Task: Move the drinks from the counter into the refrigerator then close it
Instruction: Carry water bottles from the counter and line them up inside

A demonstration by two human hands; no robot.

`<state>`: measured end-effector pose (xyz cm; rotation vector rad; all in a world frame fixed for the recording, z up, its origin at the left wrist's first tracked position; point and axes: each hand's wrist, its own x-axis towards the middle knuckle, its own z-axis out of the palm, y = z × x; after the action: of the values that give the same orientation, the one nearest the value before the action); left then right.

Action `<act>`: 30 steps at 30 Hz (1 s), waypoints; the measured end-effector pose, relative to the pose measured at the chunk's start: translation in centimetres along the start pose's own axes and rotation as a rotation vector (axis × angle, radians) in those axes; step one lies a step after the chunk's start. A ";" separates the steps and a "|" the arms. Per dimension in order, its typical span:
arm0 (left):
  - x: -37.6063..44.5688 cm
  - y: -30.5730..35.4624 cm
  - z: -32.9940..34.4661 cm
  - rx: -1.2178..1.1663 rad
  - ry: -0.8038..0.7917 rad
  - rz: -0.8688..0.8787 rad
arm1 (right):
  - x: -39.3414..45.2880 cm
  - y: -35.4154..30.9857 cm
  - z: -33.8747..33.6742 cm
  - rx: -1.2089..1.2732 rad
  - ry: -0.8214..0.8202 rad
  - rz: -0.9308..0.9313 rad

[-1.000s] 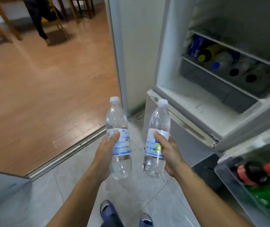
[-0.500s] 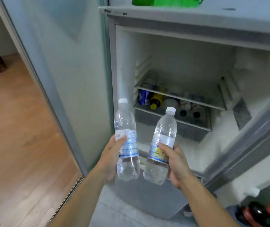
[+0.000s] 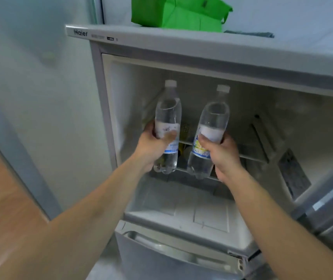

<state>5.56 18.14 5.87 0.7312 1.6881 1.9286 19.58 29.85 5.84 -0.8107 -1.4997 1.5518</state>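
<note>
The refrigerator (image 3: pixel 161 40) stands open in front of me, its upper compartment white inside. My left hand (image 3: pixel 151 146) grips a clear water bottle (image 3: pixel 168 110) with a white cap and blue-white label, held upright inside the opening. My right hand (image 3: pixel 224 156) grips a second clear water bottle (image 3: pixel 214 116), tilted slightly left, beside the first. Both bottles hover in front of a wire shelf (image 3: pixel 250 157), above the compartment's floor. Drinks stored behind the bottles are mostly hidden.
A green bag (image 3: pixel 179 14) lies on top of the refrigerator. The open door's edge (image 3: pixel 327 201) stands at the right. A closed lower drawer with a handle (image 3: pixel 173 249) sits below. A pale wall and wooden floor (image 3: pixel 4 199) are at the left.
Both hands have lifted the bottles up and forward, from in front of the refrigerator into its upper compartment. My view has tilted up and come closer.
</note>
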 end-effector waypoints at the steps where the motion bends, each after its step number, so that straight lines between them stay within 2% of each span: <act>1: 1.3 0.2 0.5 -0.011 0.022 0.003 | 1.2 -0.2 0.2 -0.002 0.000 0.005; 10: 11.9 1.1 3.0 0.142 0.037 0.257 | 10.8 -0.9 3.3 -0.115 -0.001 -0.087; 18: 18.7 0.1 4.6 0.424 0.097 0.290 | 16.7 0.0 6.2 -0.187 0.067 -0.188; 26: 20.8 -0.7 4.3 0.489 0.131 0.308 | 20.8 0.9 7.6 -0.320 0.038 -0.238; 28: 20.4 -1.0 4.0 0.578 0.103 0.319 | 20.7 1.3 7.2 -0.330 0.004 -0.255; 30: 19.9 -1.5 4.1 0.773 0.104 0.277 | 20.6 1.7 6.6 -0.469 -0.045 -0.234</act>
<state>-6.54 34.47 6.45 1.2011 2.5401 1.4476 4.01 44.95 6.48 -0.8240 -1.9518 1.0653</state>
